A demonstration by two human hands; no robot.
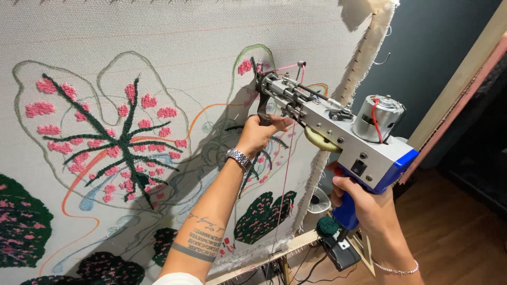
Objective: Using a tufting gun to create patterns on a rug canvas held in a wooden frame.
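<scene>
The tufting gun [338, 132], a silver body with a blue pistol grip and a bare motor on top, was pressed nose-first against the stretched backing cloth [158, 31], at a small patch of pink pile just above and right of the big leaf with dark green veins and pink spots [116, 137]. The right hand [359, 203] was wrapped tight around the blue grip below the motor, fingers fully curled, wrist bent up and a bead bracelet low on the forearm. The left hand [259, 134] was closed on the dark front handle under the nose, palm toward the cloth, with a metal watch on the wrist and the forearm rising steeply from below. Pink yarn [285, 174] ran down from the guide at the nose toward the wooden frame rail [285, 248]. To tuft cleanly here, the gun likely needed to stay square to the cloth with steady forward pressure from both hands, and the yarn needed to feed slack, clear of the yellow gear.
</scene>
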